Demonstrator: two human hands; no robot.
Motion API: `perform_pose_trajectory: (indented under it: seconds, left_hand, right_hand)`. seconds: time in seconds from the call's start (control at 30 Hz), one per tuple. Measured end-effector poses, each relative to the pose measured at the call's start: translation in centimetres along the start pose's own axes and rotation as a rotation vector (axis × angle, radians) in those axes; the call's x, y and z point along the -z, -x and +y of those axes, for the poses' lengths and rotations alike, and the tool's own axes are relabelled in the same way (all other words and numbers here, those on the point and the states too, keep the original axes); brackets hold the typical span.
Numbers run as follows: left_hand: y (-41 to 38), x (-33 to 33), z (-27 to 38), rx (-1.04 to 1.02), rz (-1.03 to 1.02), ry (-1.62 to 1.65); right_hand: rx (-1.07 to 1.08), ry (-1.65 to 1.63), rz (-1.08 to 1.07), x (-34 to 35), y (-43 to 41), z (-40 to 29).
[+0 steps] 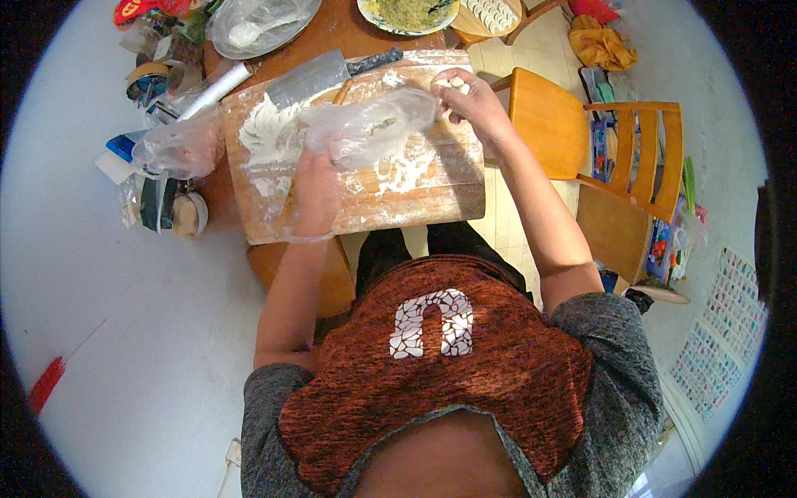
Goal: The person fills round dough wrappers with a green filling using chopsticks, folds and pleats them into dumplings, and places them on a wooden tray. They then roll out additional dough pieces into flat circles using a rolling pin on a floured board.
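My left hand (317,187) is at a clear plastic bag (380,124) that lies stretched over a floured wooden board (423,208). The hand is blurred and partly behind the plastic, so its fingers are hard to make out. At the board's right edge, my right hand (470,103) holds several small pieces of white dough (452,84) in its curled fingers. A cleaver (309,79) with a dark wrapped handle lies on the board's far side, beside a thin wooden stick (342,91). White flour (271,134) is heaped left of the bag and scattered near the middle.
Beyond the board stand a bowl of greenish filling (408,28), a round tray (464,28) with rows of dumplings (495,14), and a plastic-covered metal bowl (230,43). A white roll (215,91) and plastic bags (177,146) lie at left. A wooden chair (548,124) is at right.
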State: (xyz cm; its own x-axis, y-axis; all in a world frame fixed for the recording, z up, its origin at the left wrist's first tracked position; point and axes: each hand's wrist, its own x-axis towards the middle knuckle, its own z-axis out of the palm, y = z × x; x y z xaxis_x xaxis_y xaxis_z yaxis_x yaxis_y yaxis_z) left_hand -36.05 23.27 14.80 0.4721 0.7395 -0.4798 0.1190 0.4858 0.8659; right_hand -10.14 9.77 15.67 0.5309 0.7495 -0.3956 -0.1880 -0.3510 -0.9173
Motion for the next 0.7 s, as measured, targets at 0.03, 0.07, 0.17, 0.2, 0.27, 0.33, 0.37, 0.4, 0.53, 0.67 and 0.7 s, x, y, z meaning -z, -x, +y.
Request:
perform_pose_trajectory:
  seconds: [0.03,0.07,0.17,0.2,0.27,0.33,0.37,0.4,0.53,0.67,0.7]
  left_hand:
    - [0.5,0.3,0.7,-0.131,-0.017,-0.107]
    - [1.4,0.7,1.3,-0.269,-0.02,-0.22]
    - [3.0,1.6,2.9,-0.276,-0.051,0.005]
    - [3.4,1.9,3.2,-0.208,-0.049,0.187]
    - [4.0,2.6,3.7,-0.091,0.1,0.306]
    - [4.3,3.3,3.9,-0.059,0.167,0.405]
    - [4.4,3.8,4.0,-0.087,0.152,0.438]
    - [4.4,4.2,4.0,-0.141,0.099,0.467]
    - [4.7,5.5,3.5,-0.113,0.163,0.438]
    - [4.8,5.7,2.9,-0.066,0.259,0.441]
    - [5.0,5.6,2.7,-0.041,0.306,0.444]
  right_hand:
    - [-0.031,0.062,0.058,0.0,-1.3,1.2]
    - [-0.089,0.124,0.128,0.2,-2.3,2.6]
    - [-0.101,0.207,0.235,-1.5,-4.7,7.1]
    - [-0.072,0.274,0.252,-2.3,-5.1,8.3]
    - [0.126,0.26,0.203,-3.9,-5.0,10.1]
    - [0.276,0.309,0.128,-5.0,-4.7,10.9]
    - [0.231,0.19,0.127,-5.3,-4.3,11.1]
    - [0.168,0.077,0.111,-5.3,-4.0,11.1]
    - [0.16,-0.079,0.091,-4.9,-2.4,11.0]
    - [0.111,0.096,0.04,-4.9,-1.0,9.9]
    - [0.037,0.103,0.021,-5.1,-0.6,9.1]
